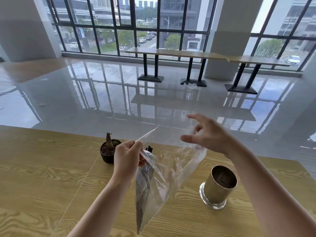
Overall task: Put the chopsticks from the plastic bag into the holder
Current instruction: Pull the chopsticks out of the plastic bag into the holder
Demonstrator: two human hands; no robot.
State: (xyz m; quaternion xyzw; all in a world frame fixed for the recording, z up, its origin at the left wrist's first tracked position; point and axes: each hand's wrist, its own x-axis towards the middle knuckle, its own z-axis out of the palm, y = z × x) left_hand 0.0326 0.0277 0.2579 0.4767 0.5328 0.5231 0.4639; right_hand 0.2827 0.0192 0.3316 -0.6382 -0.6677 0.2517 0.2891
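Fingers: left hand (127, 158) pinched on plastic bag (164, 170) with chopsticks (145, 182) | right hand (210, 135) spread, touching bag mouth

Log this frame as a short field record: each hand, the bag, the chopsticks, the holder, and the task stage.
left hand: left hand pinches the plastic bag at its upper edge, gripping the chopsticks through it
right hand: right hand fingers spread at the bag's mouth, touching the film
chopsticks: chopsticks dark, inside the bag, tips poking out near the left hand
holder: holder metal cylinder, upright on the wooden table, appears empty
other: potted plant behind the left hand
stage: bag being opened; nothing transferred yet
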